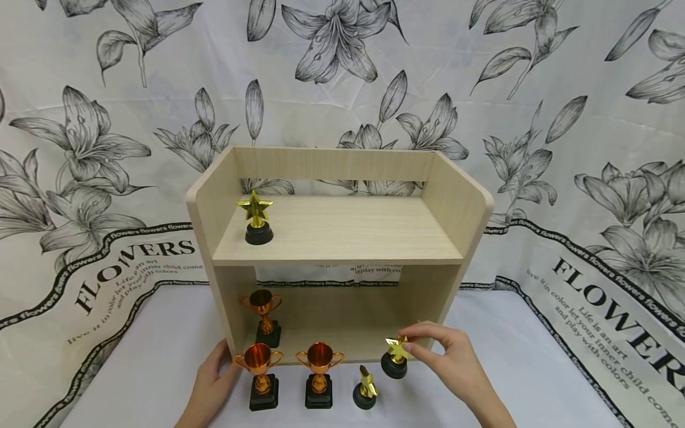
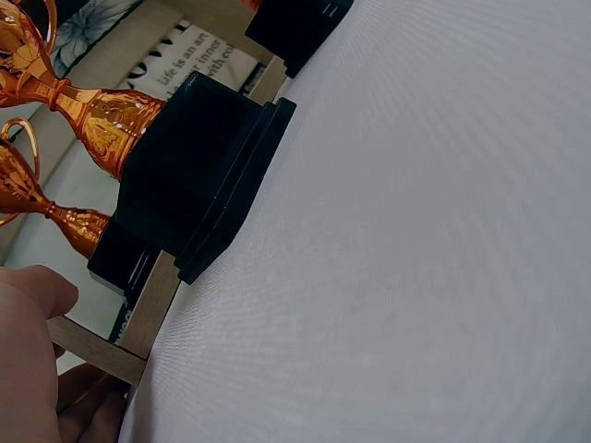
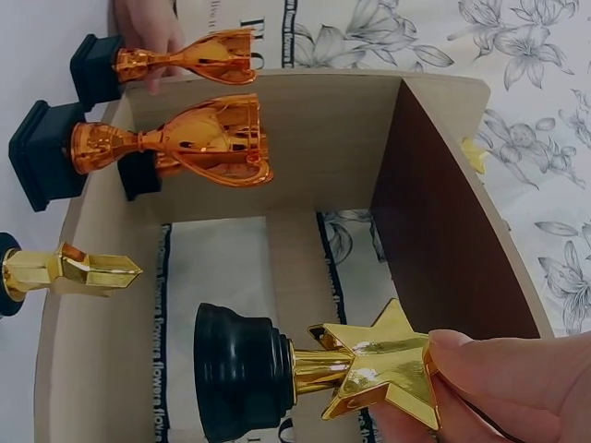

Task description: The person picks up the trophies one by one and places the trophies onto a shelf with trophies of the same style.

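- Left grip [image 1: 213, 380] closed round the wooden shelf's [image 1: 342, 229] left side.
- Upper board: star trophy [image 1: 257, 223]; lower: copper cup [image 1: 266, 326]; wide room rightward of both.
- Surface [image 1: 514, 345] in front: copper pair [image 1: 262, 383] [image 1: 319, 383], sideways-turned star [image 1: 366, 389].
- Right grip [image 1: 452, 356] pinching a shiny gold star trophy [image 1: 395, 359], round black base, near the lower front edge.

Before you and at both sides hangs creased white fabric [image 1: 455, 65], printed with black-line lilies [image 1: 336, 41] and "FLOWERS" lettering [image 1: 599, 297]; your pale worktop [image 1: 514, 351] lies softly lit.
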A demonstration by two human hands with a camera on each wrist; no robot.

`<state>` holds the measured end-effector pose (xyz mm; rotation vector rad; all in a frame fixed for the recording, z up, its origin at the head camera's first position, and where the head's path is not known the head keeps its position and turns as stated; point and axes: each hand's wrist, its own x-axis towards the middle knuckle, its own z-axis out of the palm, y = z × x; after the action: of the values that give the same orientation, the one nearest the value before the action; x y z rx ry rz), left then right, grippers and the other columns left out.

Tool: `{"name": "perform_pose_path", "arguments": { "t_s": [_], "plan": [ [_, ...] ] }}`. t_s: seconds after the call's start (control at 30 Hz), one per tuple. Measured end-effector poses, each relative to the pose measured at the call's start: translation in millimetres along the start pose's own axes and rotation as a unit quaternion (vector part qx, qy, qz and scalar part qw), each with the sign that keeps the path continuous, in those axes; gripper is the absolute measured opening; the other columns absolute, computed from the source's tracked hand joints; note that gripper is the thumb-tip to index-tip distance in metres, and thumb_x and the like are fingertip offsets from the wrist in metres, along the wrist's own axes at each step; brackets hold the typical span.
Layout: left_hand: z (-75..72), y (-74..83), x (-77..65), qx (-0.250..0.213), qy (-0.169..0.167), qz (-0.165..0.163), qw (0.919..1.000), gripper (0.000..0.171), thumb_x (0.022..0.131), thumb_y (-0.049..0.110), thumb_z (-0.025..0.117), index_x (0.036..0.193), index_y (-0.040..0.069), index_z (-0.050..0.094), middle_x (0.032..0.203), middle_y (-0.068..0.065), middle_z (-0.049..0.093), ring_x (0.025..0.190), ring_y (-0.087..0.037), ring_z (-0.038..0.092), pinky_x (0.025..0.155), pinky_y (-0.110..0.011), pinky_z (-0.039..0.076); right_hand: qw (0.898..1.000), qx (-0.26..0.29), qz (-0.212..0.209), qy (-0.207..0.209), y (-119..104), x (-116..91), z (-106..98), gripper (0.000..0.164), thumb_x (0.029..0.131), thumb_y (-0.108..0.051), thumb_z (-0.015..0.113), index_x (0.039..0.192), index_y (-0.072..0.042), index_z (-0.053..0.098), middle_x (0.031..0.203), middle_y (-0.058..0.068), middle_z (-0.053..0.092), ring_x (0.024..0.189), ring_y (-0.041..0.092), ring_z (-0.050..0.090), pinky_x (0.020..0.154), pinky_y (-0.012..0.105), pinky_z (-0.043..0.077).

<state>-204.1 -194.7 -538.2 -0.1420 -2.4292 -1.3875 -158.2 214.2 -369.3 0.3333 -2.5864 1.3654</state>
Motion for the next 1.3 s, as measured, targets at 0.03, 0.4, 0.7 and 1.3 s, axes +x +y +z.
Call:
{"name": "perform_pose_path", "arguments": {
  "t_s": [0.03,0.4,0.7,1.3],
  "plan": [
    [-0.3,0.5,0.1,0.001,-0.001,-0.002,1.0000,0.050,0.091,0.020,0.063,0.134,0.003,0.046,0.127,-0.015,0.057,0.115,-0.029,0.055,0.093,-0.012,0.035,1.000,0.000,-0.002,0.001,-0.9,0.1,0.1,0.015,0.079,-0.025,0.076,0.092,-0.032,0.073,0.093,-0.016,0.068,0.114,0.011,0.055,0.101,0.040,0.039],
    [-2.0,5.4,-0.8,-0.013,0.001,0.009,0.9999,0.049,0.091,0.018,0.063,0.134,0.002,0.047,0.126,-0.018,0.058,0.115,-0.032,0.055,0.092,-0.008,0.032,0.999,0.002,-0.037,0.009,-6.0,0.3,1.0,0.015,0.079,-0.023,0.075,0.093,-0.030,0.073,0.093,-0.016,0.069,0.118,0.012,0.052,0.102,0.025,0.037],
    [-3.5,15.1,-1.7,-0.004,0.008,0.017,0.9998,0.048,0.090,0.012,0.064,0.132,-0.001,0.048,0.125,-0.019,0.058,0.114,-0.032,0.055,0.090,-0.004,0.030,0.999,0.028,-0.039,0.014,-11.9,0.2,1.7,0.015,0.079,-0.022,0.075,0.094,-0.025,0.073,0.094,-0.013,0.069,0.120,0.022,0.051,0.105,0.051,0.031],
    [-0.3,3.2,-1.0,-0.003,0.006,0.020,0.9998,0.049,0.089,0.014,0.065,0.134,0.001,0.047,0.126,-0.018,0.058,0.114,-0.030,0.055,0.090,-0.003,0.029,0.996,0.032,-0.077,0.034,-22.7,1.0,2.3,0.016,0.080,-0.019,0.075,0.096,-0.023,0.073,0.095,-0.011,0.070,0.119,0.010,0.052,0.106,0.042,0.032]
  ]
}}
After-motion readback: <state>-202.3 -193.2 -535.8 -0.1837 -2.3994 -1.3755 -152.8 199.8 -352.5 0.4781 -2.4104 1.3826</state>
